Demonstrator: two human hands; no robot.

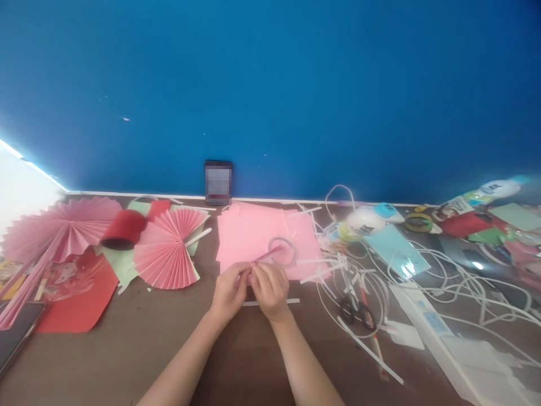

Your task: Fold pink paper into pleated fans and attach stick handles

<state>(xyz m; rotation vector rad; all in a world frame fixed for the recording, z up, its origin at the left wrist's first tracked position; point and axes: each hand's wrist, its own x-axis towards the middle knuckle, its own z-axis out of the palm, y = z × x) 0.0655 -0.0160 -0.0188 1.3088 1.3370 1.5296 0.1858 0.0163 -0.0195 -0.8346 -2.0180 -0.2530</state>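
Note:
My left hand (229,291) and my right hand (269,290) meet at the middle of the brown table (160,344), fingers pinched together on a thin pink paper strip (267,255). The strip runs up and right from my fingertips and curls into a small loop (282,251) above a flat pink paper sheet (253,237). A white paper strip (270,303) lies on the table just under my right hand.
Pink pleated fans (167,248) (63,225), a red paper roll (123,229) and red paper (80,304) lie left. Scissors (357,310), white strips, cables, a glue bottle (372,219), a tape roll (418,223) and a power strip (426,316) crowd the right. A phone (218,182) leans on the blue wall.

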